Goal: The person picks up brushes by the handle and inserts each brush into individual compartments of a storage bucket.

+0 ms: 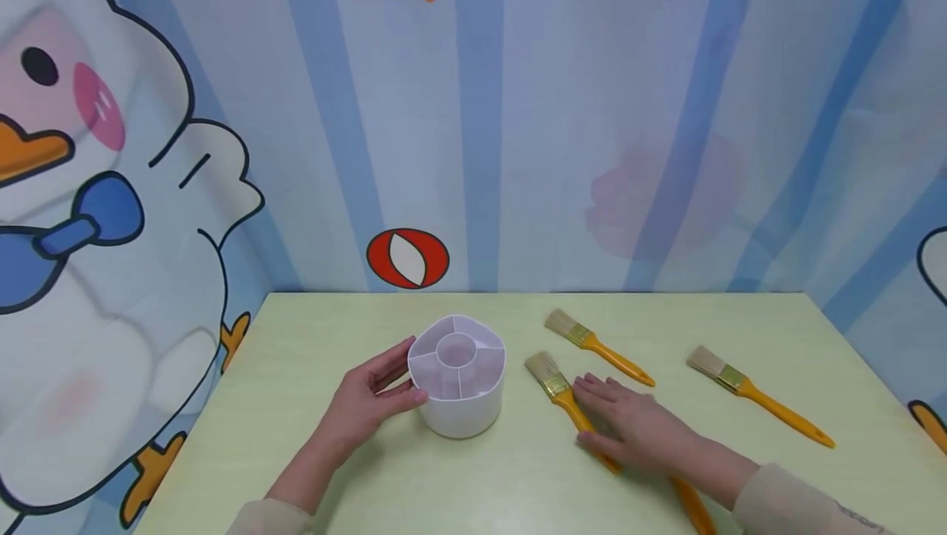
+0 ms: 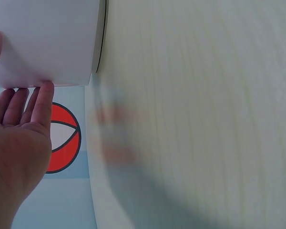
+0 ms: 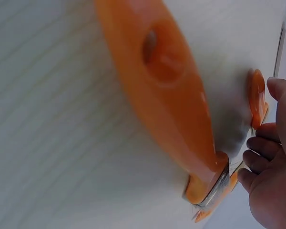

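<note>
1. Head view: the left hand (image 1: 362, 403) rests with straight, relaxed fingers against the left side of the white round plastic organiser cup with inner compartments (image 1: 458, 387), which stands near the middle of the pale green table (image 1: 311, 354). The right hand (image 1: 636, 428) lies flat, fingers extended, over the handle of the nearest orange-handled paintbrush with pale bristles (image 1: 555, 391), just right of the cup; it presses rather than grips. To lift the brush cleanly, the fingers would likely need to curl under the handle near the metal ferrule while the left hand steadies the cup.

2. Also in the head view: a second orange-handled brush (image 1: 595, 344) lies farther back, and a third (image 1: 755, 395) to the far right, both apart from the hands. Neither blocks the short path to the cup. A cartoon duck backdrop (image 1: 111, 190) stands behind.

3. Left wrist view: the fingertips (image 2: 45, 90) touch the cup's white wall (image 2: 47, 38); the palm is open.

4. Right wrist view: the orange handle (image 3: 167, 95) fills the frame, blurred; the fingers (image 3: 262, 157) hang loosely curled beside it, holding nothing.
</note>
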`<move>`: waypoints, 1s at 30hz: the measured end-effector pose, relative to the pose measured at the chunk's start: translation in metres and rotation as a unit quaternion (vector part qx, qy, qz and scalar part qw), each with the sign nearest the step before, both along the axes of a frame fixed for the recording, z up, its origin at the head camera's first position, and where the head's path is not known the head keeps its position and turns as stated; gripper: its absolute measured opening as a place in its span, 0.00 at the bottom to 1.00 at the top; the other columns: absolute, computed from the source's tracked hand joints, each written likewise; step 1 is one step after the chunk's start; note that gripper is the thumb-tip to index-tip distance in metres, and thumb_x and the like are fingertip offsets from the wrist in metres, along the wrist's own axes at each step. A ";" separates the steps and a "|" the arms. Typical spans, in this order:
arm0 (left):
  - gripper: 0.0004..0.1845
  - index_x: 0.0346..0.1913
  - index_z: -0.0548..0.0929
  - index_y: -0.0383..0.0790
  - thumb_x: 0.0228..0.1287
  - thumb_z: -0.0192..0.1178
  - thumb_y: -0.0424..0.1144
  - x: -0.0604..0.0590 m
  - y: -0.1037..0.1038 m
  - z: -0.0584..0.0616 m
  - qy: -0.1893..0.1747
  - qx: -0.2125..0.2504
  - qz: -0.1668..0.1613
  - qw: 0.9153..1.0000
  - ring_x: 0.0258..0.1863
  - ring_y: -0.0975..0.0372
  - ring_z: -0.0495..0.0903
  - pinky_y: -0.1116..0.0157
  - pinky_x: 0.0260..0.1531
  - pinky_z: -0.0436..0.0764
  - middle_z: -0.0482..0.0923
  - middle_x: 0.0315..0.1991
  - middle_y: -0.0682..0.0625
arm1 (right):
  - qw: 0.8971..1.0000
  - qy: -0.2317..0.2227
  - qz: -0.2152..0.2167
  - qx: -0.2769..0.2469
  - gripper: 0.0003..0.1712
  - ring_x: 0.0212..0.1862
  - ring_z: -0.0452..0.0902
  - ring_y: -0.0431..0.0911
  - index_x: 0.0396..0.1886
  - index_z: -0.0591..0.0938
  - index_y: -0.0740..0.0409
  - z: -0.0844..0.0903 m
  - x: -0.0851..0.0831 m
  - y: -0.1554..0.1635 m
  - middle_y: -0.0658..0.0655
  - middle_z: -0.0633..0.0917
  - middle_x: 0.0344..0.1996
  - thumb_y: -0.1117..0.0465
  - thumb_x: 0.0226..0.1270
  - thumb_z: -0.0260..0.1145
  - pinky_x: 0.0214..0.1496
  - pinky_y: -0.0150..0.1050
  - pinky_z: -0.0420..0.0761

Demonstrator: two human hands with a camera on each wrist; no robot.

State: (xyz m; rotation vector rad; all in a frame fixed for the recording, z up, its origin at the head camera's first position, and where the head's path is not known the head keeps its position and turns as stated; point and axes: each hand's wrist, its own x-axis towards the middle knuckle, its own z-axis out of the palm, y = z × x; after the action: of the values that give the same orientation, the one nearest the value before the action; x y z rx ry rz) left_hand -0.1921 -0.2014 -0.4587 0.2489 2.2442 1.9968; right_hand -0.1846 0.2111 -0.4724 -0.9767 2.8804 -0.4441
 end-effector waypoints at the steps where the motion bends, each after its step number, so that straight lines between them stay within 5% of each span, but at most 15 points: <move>1: 0.45 0.81 0.70 0.42 0.62 0.79 0.33 0.000 0.000 0.000 0.001 -0.002 -0.001 1.000 0.78 0.47 0.69 0.58 0.67 0.80 0.70 0.79 0.43 | 1.000 -0.001 0.001 0.000 0.41 0.76 0.69 0.67 0.79 0.72 0.61 -0.001 -0.001 0.000 0.65 0.73 0.77 0.39 0.80 0.64 0.74 0.68 0.74; 15: 0.44 0.80 0.70 0.40 0.63 0.78 0.31 0.000 -0.001 -0.002 0.009 0.017 -0.012 1.000 0.78 0.46 0.70 0.58 0.68 0.79 0.70 0.78 0.41 | 0.999 0.007 0.041 0.006 0.34 0.78 0.66 0.64 0.81 0.72 0.58 0.000 -0.011 0.000 0.61 0.72 0.79 0.50 0.83 0.64 0.77 0.66 0.70; 30: 0.44 0.80 0.71 0.41 0.62 0.79 0.32 0.000 -0.001 -0.003 0.008 0.015 -0.011 1.000 0.78 0.47 0.70 0.60 0.67 0.80 0.71 0.78 0.43 | 0.999 0.019 0.006 -0.050 0.30 0.73 0.75 0.63 0.73 0.80 0.63 -0.005 -0.012 -0.005 0.62 0.81 0.71 0.49 0.81 0.67 0.74 0.64 0.75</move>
State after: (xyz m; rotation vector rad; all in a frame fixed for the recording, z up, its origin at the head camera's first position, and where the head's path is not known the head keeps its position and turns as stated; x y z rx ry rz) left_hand -0.1925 -0.2026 -0.4614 0.2937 2.2119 2.0269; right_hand -0.1971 0.2058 -0.4779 -1.0282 2.9092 -0.5786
